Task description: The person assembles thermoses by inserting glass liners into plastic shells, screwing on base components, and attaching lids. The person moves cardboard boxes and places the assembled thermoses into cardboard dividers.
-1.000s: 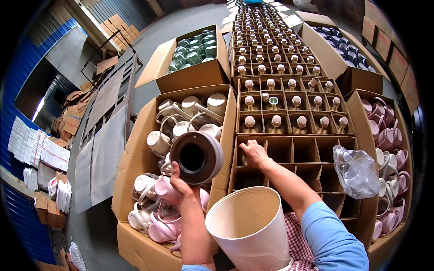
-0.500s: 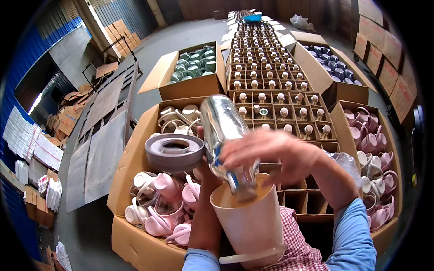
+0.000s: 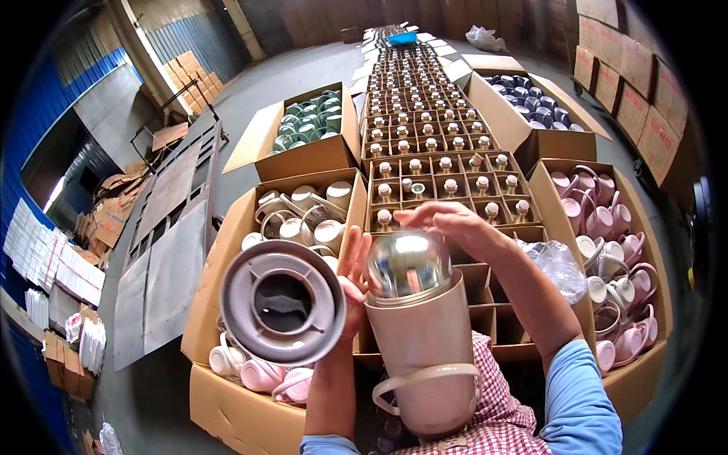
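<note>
A pale pink-beige vacuum flask casing point(image 3: 421, 334) with a loop handle stands leaning in my lap, its open end upward. Its silvered glass liner point(image 3: 408, 265) sits inside, with the shiny rounded end rising above the rim. My right hand point(image 3: 459, 227) hovers at the top of the liner, fingers stretched and holding nothing. To the left of the casing, my left hand point(image 3: 353, 273) grips a round mauve-grey plastic base ring point(image 3: 318, 326) with a wide central hole. Its fingers point up beside the liner, and the ring partly hides the palm.
Cartons of pink and cream flask casings flank me, the left carton point(image 3: 220, 409) and the right carton point(image 3: 633, 387). Ahead runs a long row of divided cartons point(image 3: 432, 163) with capped silver liners. A clear plastic bag point(image 3: 557, 269) lies by the right carton.
The silver liner has gone down into the casing, and my right hand has let go of it. The base ring in my left hand has tilted to show its hole.
</note>
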Motion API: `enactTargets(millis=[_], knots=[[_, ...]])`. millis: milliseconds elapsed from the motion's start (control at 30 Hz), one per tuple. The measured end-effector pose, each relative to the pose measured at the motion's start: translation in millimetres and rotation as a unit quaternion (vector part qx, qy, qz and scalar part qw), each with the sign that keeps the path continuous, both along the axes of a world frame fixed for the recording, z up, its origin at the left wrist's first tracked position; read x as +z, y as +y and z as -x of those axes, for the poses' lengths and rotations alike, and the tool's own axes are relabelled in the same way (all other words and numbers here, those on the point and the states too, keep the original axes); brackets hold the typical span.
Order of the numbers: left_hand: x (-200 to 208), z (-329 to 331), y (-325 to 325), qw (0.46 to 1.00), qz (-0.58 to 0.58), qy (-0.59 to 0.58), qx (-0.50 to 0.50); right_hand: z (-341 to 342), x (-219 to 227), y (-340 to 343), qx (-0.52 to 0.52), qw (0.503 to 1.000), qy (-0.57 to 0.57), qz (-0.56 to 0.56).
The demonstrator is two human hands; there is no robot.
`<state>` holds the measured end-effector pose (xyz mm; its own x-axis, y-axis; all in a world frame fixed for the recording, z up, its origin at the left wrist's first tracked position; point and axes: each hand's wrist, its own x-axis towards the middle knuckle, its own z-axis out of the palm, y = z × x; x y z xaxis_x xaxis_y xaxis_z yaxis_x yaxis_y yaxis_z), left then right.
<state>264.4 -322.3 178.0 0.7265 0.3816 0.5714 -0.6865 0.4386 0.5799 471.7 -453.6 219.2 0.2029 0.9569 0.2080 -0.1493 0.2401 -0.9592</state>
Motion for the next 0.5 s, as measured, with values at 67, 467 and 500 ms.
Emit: enactTargets(millis=[67, 467, 500], knots=[[6, 2, -3, 0.995, 0.082, 0.049, -0.013, 2, 12, -12, 0.08, 0.991, -0.083, 0.068], [17, -22, -4, 0.987, -0.001, 0.095, -0.127, 35, 64, -23, -0.029, 0.811, -0.549, 0.2], [26, -17, -7, 0.985, 0.004, 0.141, -0.102, 35, 69, -20, 0.006, 0.812, -0.542, 0.217]])
